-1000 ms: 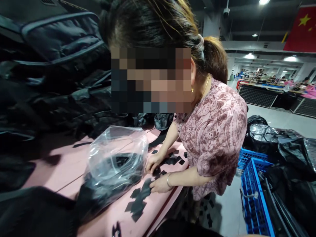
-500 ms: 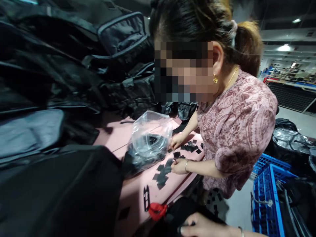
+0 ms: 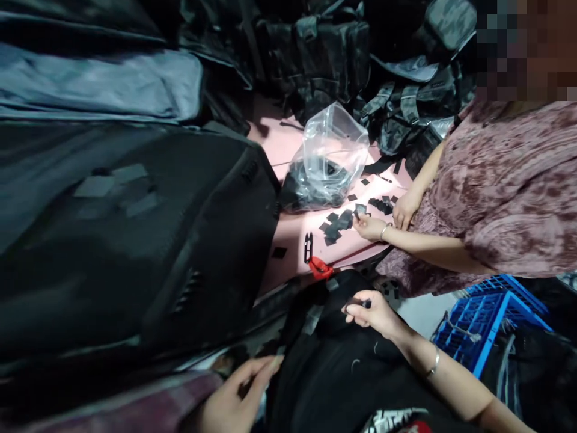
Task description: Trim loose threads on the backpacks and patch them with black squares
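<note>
My right hand (image 3: pixel 372 314) is closed in a pinch round a small dark piece (image 3: pixel 354 305), just above black cloth (image 3: pixel 333 367) at my lap. At the bottom centre my left hand (image 3: pixel 243 388) has thumb and fingertips pressed together; what lies between them, if anything, I cannot make out. Small greyish squares (image 3: pixel 312 320) rest on the black cloth between the hands. To the left stands a large black bag (image 3: pixel 216 198) with several flat dark squares (image 3: pixel 94 186) on top.
Black thread snips (image 3: pixel 308 248) and a red cloth scrap (image 3: pixel 321 268) lie on a pink surface (image 3: pixel 288 228). Beyond are a clear plastic bag (image 3: pixel 336 144) and scattered dark squares (image 3: pixel 338 225). A co-worker's hand (image 3: pixel 369 227) handles these. Blue crates (image 3: pixel 478 325) stand right.
My view has swung down and to the right. My left hand has come into sight, and my right hand now shows fully with the dark piece. The co-worker stays at the squares.
</note>
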The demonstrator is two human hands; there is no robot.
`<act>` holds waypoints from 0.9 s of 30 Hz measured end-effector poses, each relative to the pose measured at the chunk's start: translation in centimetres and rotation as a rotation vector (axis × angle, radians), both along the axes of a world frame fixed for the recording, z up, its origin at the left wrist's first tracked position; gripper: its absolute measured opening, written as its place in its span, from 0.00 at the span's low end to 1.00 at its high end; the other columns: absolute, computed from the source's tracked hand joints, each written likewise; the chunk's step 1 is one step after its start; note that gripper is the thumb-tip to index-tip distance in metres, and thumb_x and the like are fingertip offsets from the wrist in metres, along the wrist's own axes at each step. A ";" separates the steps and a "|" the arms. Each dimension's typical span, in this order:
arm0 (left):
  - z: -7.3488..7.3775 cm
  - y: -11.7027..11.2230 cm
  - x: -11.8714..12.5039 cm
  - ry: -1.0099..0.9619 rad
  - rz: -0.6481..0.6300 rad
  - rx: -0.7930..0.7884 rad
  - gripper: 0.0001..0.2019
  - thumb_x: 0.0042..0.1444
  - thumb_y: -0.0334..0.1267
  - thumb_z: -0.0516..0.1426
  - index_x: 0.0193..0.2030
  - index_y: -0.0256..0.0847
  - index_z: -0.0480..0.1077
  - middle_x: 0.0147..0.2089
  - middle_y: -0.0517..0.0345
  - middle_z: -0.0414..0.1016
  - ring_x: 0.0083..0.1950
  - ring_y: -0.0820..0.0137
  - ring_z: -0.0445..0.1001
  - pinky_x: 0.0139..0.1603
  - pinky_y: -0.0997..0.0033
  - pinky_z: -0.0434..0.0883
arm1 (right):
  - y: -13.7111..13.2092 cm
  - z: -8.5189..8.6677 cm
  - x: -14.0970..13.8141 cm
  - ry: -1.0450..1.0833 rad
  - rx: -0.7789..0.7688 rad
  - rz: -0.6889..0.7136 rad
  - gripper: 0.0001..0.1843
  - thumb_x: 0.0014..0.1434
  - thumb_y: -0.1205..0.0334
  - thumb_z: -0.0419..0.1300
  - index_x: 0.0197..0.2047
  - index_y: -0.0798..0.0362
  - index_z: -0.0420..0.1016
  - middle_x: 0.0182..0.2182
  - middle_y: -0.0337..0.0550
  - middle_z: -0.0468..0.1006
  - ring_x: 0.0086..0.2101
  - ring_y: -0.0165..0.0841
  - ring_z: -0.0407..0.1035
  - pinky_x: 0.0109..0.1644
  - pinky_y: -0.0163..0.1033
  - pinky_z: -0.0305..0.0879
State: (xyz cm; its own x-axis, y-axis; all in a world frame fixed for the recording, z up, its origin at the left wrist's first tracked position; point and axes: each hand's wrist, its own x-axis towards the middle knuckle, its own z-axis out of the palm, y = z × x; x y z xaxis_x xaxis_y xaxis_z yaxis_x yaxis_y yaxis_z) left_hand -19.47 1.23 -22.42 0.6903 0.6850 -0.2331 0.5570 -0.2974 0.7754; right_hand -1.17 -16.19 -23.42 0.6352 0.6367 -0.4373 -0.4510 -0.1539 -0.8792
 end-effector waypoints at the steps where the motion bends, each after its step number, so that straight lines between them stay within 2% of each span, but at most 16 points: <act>1: -0.1 -0.5 0.9 -0.002 -0.032 -0.104 0.16 0.48 0.53 0.56 0.30 0.43 0.74 0.32 0.58 0.77 0.36 0.64 0.75 0.39 0.69 0.71 | -0.1 0.2 -0.1 -0.006 0.003 0.021 0.17 0.45 0.52 0.63 0.27 0.60 0.70 0.20 0.40 0.73 0.15 0.19 0.51 0.18 0.29 0.42; 4: 0.4 -2.2 4.2 -0.116 -0.015 -0.276 0.23 0.46 0.51 0.57 0.49 0.44 0.69 0.39 0.57 0.77 0.40 0.65 0.74 0.41 0.70 0.70 | -0.4 0.8 -0.4 -0.060 -0.034 0.116 0.13 0.48 0.56 0.61 0.25 0.59 0.71 0.19 0.39 0.73 0.15 0.19 0.52 0.19 0.29 0.44; 6: 0.9 -3.4 6.1 -0.169 0.007 -0.303 0.27 0.47 0.49 0.57 0.53 0.41 0.66 0.36 0.57 0.76 0.38 0.67 0.73 0.40 0.70 0.69 | -0.5 1.1 -0.7 -0.152 -0.113 0.198 0.10 0.49 0.60 0.60 0.24 0.59 0.72 0.18 0.37 0.72 0.17 0.20 0.54 0.21 0.29 0.47; 8: 1.1 -4.5 7.4 -0.196 -0.049 -0.301 0.21 0.47 0.48 0.57 0.47 0.40 0.71 0.32 0.58 0.75 0.33 0.69 0.72 0.38 0.71 0.68 | -0.4 1.4 -0.9 -0.273 -0.173 0.259 0.08 0.50 0.64 0.59 0.22 0.58 0.73 0.18 0.36 0.72 0.19 0.22 0.58 0.25 0.29 0.51; 10: 0.9 -5.2 8.3 -0.215 -0.141 -0.281 0.12 0.47 0.46 0.58 0.34 0.41 0.74 0.31 0.58 0.74 0.30 0.71 0.69 0.35 0.72 0.67 | -0.4 1.5 -0.9 -0.345 -0.177 0.274 0.09 0.50 0.65 0.59 0.21 0.58 0.73 0.19 0.36 0.72 0.22 0.23 0.60 0.29 0.30 0.54; 12: 0.5 -5.5 8.6 -0.244 -0.126 -0.322 0.09 0.47 0.44 0.58 0.25 0.40 0.72 0.27 0.59 0.71 0.26 0.73 0.65 0.29 0.74 0.64 | -0.6 1.3 -0.8 -0.270 -0.117 0.267 0.08 0.50 0.63 0.60 0.23 0.58 0.73 0.21 0.36 0.72 0.23 0.23 0.61 0.30 0.30 0.56; 14: 0.3 -5.5 8.7 -0.304 0.016 -0.490 0.10 0.48 0.44 0.58 0.25 0.39 0.69 0.19 0.64 0.63 0.21 0.77 0.59 0.22 0.77 0.58 | -1.2 1.0 -0.4 -0.033 0.011 0.245 0.10 0.51 0.59 0.61 0.32 0.57 0.74 0.26 0.39 0.74 0.24 0.24 0.62 0.30 0.31 0.58; 16: 0.3 -5.4 8.6 -0.380 0.160 -0.729 0.11 0.48 0.44 0.58 0.26 0.38 0.67 0.16 0.68 0.55 0.17 0.80 0.52 0.18 0.79 0.52 | -1.8 0.6 0.2 0.239 0.163 0.192 0.17 0.51 0.56 0.62 0.42 0.56 0.72 0.35 0.44 0.75 0.30 0.27 0.67 0.34 0.33 0.63; 19: 0.9 -5.1 8.5 -0.436 0.240 -1.026 0.11 0.44 0.41 0.62 0.26 0.36 0.66 0.19 0.67 0.58 0.18 0.83 0.51 0.16 0.83 0.51 | -2.7 -0.1 0.8 0.397 0.256 0.087 0.21 0.49 0.56 0.64 0.44 0.57 0.71 0.40 0.49 0.75 0.38 0.31 0.70 0.41 0.38 0.65; 22: 1.4 -5.0 8.4 -0.418 0.297 -1.191 0.12 0.40 0.38 0.64 0.25 0.35 0.66 0.23 0.63 0.63 0.21 0.82 0.58 0.17 0.85 0.55 | -2.9 -0.9 0.9 0.324 0.190 0.039 0.19 0.49 0.54 0.64 0.40 0.59 0.72 0.34 0.48 0.76 0.28 0.27 0.70 0.31 0.32 0.65; 25: 1.2 -5.0 8.3 -0.339 0.375 -1.224 0.12 0.36 0.35 0.66 0.25 0.35 0.66 0.28 0.57 0.70 0.29 0.73 0.70 0.24 0.80 0.68 | -2.8 -1.5 0.7 0.205 0.120 0.057 0.18 0.50 0.52 0.62 0.34 0.60 0.72 0.25 0.44 0.75 0.18 0.22 0.63 0.20 0.28 0.54; 27: 0.7 -5.0 8.3 -0.301 0.383 -1.233 0.13 0.33 0.33 0.66 0.24 0.35 0.66 0.34 0.53 0.73 0.33 0.69 0.73 0.29 0.75 0.71 | -2.6 -1.6 0.4 0.130 0.074 0.078 0.19 0.50 0.50 0.62 0.30 0.61 0.72 0.20 0.40 0.72 0.15 0.20 0.57 0.17 0.27 0.47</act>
State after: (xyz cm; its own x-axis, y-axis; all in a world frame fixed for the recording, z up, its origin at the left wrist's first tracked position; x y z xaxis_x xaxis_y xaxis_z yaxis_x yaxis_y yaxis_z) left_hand -11.22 -3.78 -21.76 0.6363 0.2979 -0.7116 0.2070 0.8227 0.5295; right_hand -0.72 -18.74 -24.97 0.5234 0.7153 -0.4630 -0.5510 -0.1304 -0.8243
